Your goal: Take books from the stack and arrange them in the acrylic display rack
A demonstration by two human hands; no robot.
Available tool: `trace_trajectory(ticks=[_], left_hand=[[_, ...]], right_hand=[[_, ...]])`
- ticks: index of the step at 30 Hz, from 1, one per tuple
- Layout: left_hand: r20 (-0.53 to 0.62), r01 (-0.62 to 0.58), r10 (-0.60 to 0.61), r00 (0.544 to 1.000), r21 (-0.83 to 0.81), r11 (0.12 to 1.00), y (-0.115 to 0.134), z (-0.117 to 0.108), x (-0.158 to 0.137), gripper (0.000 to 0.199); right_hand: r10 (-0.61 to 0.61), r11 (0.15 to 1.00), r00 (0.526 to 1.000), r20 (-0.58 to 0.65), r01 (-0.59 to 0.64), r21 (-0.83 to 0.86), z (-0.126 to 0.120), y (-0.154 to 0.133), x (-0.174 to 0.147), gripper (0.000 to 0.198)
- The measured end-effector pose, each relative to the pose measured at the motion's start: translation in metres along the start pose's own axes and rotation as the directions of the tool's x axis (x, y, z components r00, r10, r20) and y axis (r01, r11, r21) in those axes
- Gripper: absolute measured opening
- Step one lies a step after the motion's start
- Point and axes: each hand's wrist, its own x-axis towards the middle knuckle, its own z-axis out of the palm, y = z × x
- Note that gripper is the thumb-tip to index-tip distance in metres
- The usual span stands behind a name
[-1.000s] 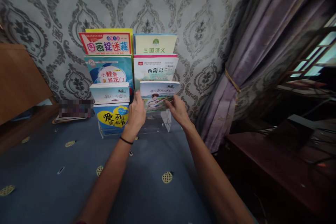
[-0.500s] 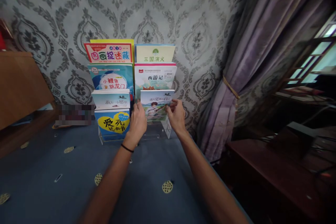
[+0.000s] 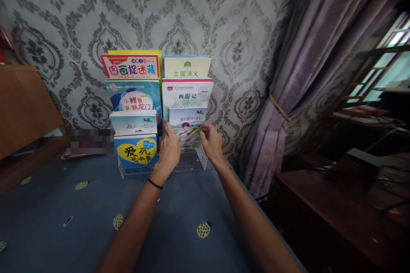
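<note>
A paperback book [image 3: 187,119] with a light blue cover and a drawn figure on grass leans in the right column of a clear acrylic display rack [image 3: 179,166]. My left hand [image 3: 169,147] grips its left edge. At its right edge, the curled fingers of my right hand [image 3: 211,143] pinch the side. Directly behind it stands a white book with a pink top edge [image 3: 188,89], and a pale green book [image 3: 186,67] is higher up. The front tier below the held book shows bare clear plastic.
The rack's left column holds a blue book with a yellow heart [image 3: 137,153], a pale book [image 3: 134,123], a teal book [image 3: 133,94] and a red-bordered book [image 3: 133,66]. Patterned blue cloth [image 3: 160,230] covers the table. A purple curtain [image 3: 269,149] hangs at right.
The book has settled back against the white book behind it, covering more of that cover. My right hand has slid slightly lower along its edge. The view has shifted a little.
</note>
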Motion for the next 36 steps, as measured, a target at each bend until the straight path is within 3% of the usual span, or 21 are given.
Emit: trace_trajectory(ticks=[7, 17, 24, 32, 36], left_hand=[[0.016, 0.023, -0.022, 1.000, -0.019, 1.000, 0.001, -0.003, 0.000, 0.059], [0.084, 0.061, -0.064, 0.994, 0.035, 0.998, 0.002, -0.012, 0.002, 0.057], [0.104, 0.056, -0.074, 0.992, 0.163, 0.985, 0.002, -0.014, -0.001, 0.050], [0.045, 0.004, -0.011, 0.999, 0.170, 0.985, 0.002, -0.013, -0.004, 0.042], [0.103, 0.029, -0.050, 0.993, 0.189, 0.981, 0.005, -0.013, -0.003, 0.037]], right_hand=[[-0.026, 1.000, 1.000, 0.017, 0.026, 0.004, 0.001, 0.008, 0.001, 0.019], [-0.003, 1.000, 1.000, -0.008, 0.003, -0.011, 0.004, 0.021, 0.003, 0.035], [0.039, 0.999, 0.999, 0.036, -0.038, -0.030, -0.001, 0.024, 0.008, 0.031], [0.053, 0.998, 0.990, 0.128, -0.057, 0.026, -0.018, 0.023, 0.017, 0.029], [0.048, 0.997, 0.986, 0.160, -0.058, 0.058, -0.022, 0.023, 0.019, 0.029]])
